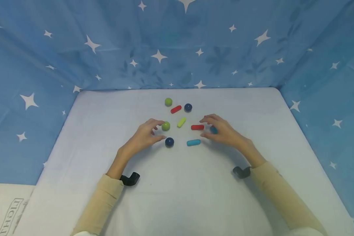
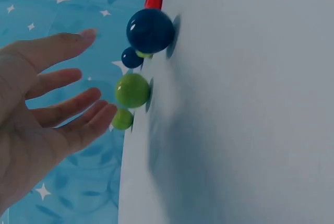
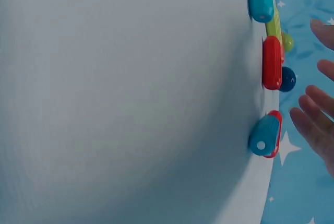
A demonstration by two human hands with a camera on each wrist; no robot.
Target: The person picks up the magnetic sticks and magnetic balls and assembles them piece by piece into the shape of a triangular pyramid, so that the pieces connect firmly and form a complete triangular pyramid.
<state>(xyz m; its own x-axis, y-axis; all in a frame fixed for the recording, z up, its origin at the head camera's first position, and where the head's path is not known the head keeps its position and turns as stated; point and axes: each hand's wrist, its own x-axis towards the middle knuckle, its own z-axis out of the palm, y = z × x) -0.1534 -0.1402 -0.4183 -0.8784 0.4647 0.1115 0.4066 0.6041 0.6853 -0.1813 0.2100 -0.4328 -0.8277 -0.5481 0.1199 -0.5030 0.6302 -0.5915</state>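
My left hand [image 1: 146, 133] hovers with fingers spread, holding nothing, just left of a green ball [image 1: 166, 126] and a dark blue ball [image 1: 169, 142]. In the left wrist view a gap shows between its fingers and the balls. My right hand [image 1: 221, 130], also holding nothing, is raised with fingers apart near a red stick [image 1: 197, 127] and a light blue stick [image 1: 193, 142]. A second blue stick [image 3: 264, 135] lies beneath that hand against another red piece [image 3: 276, 130], both mostly hidden in the head view. Between the hands lies a yellow-green stick [image 1: 181, 122].
Farther back on the white table [image 1: 177, 196] are another green ball [image 1: 168, 102], a red stick [image 1: 176, 109] and a dark blue ball [image 1: 188, 107]. A blue star-patterned curtain [image 1: 177, 39] borders the table at the back and sides. Black wrist mounts [image 1: 131, 179] stick inward from both forearms.
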